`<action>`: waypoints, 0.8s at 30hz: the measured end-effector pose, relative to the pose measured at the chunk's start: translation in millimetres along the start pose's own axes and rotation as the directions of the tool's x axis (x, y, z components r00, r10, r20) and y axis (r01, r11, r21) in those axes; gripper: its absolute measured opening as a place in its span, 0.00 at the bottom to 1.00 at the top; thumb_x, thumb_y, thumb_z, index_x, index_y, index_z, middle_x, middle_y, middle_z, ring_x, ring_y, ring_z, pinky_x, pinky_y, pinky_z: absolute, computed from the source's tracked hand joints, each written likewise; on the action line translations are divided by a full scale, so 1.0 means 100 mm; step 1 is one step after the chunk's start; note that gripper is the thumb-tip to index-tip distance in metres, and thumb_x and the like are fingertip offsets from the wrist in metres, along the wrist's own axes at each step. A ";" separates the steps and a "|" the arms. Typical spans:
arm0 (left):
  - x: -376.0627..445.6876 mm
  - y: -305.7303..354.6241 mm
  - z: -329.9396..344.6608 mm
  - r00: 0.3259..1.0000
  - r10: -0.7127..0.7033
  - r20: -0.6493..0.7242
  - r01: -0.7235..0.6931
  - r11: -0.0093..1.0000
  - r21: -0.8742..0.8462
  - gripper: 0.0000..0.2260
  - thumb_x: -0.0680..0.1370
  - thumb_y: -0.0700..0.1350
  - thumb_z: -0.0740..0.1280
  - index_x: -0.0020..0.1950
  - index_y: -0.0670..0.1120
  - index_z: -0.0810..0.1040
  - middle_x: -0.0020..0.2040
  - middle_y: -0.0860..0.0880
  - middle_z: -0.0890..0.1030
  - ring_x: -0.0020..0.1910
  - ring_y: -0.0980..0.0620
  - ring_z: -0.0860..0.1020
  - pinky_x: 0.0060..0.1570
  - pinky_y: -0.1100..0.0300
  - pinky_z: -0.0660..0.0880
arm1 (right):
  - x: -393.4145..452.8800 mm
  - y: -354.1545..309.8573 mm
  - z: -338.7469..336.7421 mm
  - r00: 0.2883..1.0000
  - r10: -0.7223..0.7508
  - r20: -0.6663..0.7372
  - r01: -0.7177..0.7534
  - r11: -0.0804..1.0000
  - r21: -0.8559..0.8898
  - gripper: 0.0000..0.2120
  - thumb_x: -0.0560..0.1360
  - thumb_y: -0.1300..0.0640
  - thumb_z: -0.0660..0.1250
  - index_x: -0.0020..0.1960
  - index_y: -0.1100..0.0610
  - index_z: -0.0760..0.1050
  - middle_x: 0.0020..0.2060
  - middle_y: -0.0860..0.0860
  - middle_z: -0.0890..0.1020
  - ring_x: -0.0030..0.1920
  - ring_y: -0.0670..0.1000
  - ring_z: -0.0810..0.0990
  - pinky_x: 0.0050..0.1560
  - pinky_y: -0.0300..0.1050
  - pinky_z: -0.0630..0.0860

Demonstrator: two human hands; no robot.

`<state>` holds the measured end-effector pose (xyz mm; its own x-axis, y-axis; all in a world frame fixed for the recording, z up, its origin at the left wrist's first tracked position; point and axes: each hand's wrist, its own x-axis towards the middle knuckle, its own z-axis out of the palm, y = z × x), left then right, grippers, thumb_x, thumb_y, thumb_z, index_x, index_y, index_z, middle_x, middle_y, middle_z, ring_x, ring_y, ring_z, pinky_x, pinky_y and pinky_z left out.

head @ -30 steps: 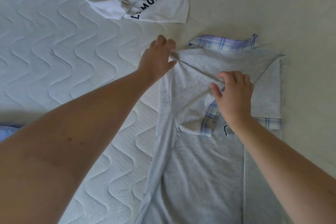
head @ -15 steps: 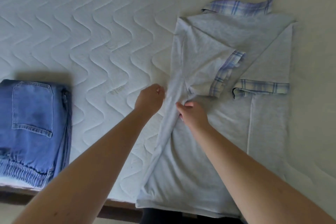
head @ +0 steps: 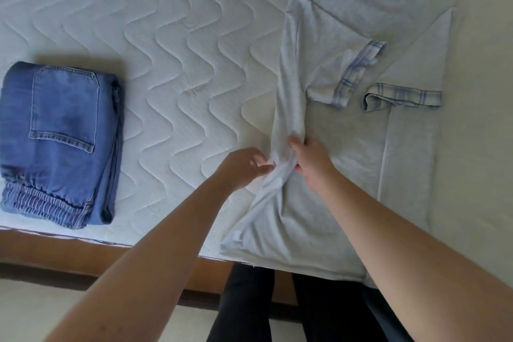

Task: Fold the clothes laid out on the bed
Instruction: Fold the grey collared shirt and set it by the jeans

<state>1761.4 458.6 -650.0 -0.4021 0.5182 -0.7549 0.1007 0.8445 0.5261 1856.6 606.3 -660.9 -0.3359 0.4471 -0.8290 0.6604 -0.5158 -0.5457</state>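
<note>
Grey shirt lies on the bed, long axis running away from the person; left hand and right hand both pinch its bunched left edge mid-length.

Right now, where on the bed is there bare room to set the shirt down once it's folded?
The widest bare patch of mattress lies between the folded jeans and the grey shirt. A narrower strip runs right of the shirt. It's crowded where the left hand and right hand grip it.
</note>
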 end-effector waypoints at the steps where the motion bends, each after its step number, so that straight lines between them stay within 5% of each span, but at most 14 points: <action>1: -0.05 0.00 0.04 1.000 0.009 0.010 -0.009 1.000 -0.011 0.14 0.75 0.57 0.71 0.56 0.50 0.78 0.48 0.56 0.81 0.48 0.57 0.79 0.47 0.63 0.74 | -0.05 0.03 -0.05 1.000 -0.001 0.018 0.001 1.000 0.021 0.07 0.80 0.52 0.64 0.51 0.56 0.73 0.49 0.54 0.80 0.48 0.53 0.82 0.50 0.50 0.82; 4: -0.20 0.03 0.15 0.999 0.011 0.047 -0.009 0.999 -0.041 0.15 0.79 0.55 0.67 0.61 0.48 0.76 0.52 0.53 0.80 0.50 0.54 0.79 0.51 0.59 0.77 | -0.20 0.14 -0.09 0.984 0.077 0.163 -0.093 0.991 0.096 0.07 0.79 0.53 0.66 0.50 0.57 0.75 0.47 0.54 0.83 0.45 0.50 0.83 0.45 0.43 0.80; 8: -0.32 0.06 0.29 0.988 -0.100 0.121 0.128 0.961 -0.246 0.16 0.81 0.56 0.63 0.63 0.47 0.71 0.46 0.49 0.80 0.34 0.51 0.81 0.35 0.58 0.81 | -0.26 0.29 -0.09 0.966 0.122 0.228 -0.153 0.981 0.122 0.11 0.79 0.58 0.66 0.60 0.60 0.74 0.52 0.58 0.83 0.50 0.55 0.84 0.47 0.48 0.82; 11: -0.37 -0.02 0.37 0.981 -0.145 0.126 0.172 0.956 -0.237 0.19 0.79 0.61 0.63 0.64 0.53 0.70 0.42 0.44 0.82 0.31 0.52 0.79 0.31 0.61 0.76 | -0.24 0.38 -0.15 0.974 0.087 0.209 -0.121 0.980 0.157 0.06 0.81 0.56 0.63 0.54 0.57 0.75 0.48 0.54 0.84 0.45 0.51 0.85 0.40 0.44 0.81; 15: -0.44 -0.11 0.52 0.994 -0.103 0.037 0.107 0.985 -0.133 0.19 0.79 0.61 0.62 0.56 0.47 0.77 0.48 0.48 0.80 0.46 0.50 0.78 0.42 0.60 0.71 | -0.26 0.45 -0.20 0.975 0.115 0.188 -0.144 0.978 0.150 0.11 0.81 0.49 0.61 0.55 0.56 0.75 0.47 0.52 0.84 0.46 0.49 0.84 0.42 0.42 0.81; 19: -0.55 -0.15 0.60 0.997 -0.081 -0.015 0.075 0.967 -0.244 0.13 0.81 0.56 0.63 0.57 0.47 0.75 0.52 0.54 0.78 0.54 0.54 0.76 0.45 0.64 0.69 | -0.30 0.47 -0.21 0.958 0.148 0.247 -0.179 0.978 0.106 0.20 0.77 0.43 0.66 0.60 0.57 0.74 0.53 0.54 0.83 0.53 0.53 0.83 0.52 0.49 0.81; 24: -0.72 -0.23 0.69 0.995 -0.085 0.060 0.092 0.988 -0.123 0.20 0.75 0.63 0.68 0.59 0.53 0.69 0.54 0.54 0.79 0.51 0.53 0.78 0.47 0.58 0.75 | -0.43 0.56 -0.12 0.956 0.131 0.264 -0.136 0.991 -0.002 0.15 0.78 0.56 0.68 0.62 0.61 0.73 0.51 0.56 0.82 0.48 0.53 0.83 0.46 0.45 0.82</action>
<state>1851.1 410.8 -635.0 -0.3538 0.4520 -0.8188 -0.0491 0.8653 0.4988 1916.3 567.0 -654.0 -0.4115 0.1667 -0.8960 0.7011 -0.5703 -0.4281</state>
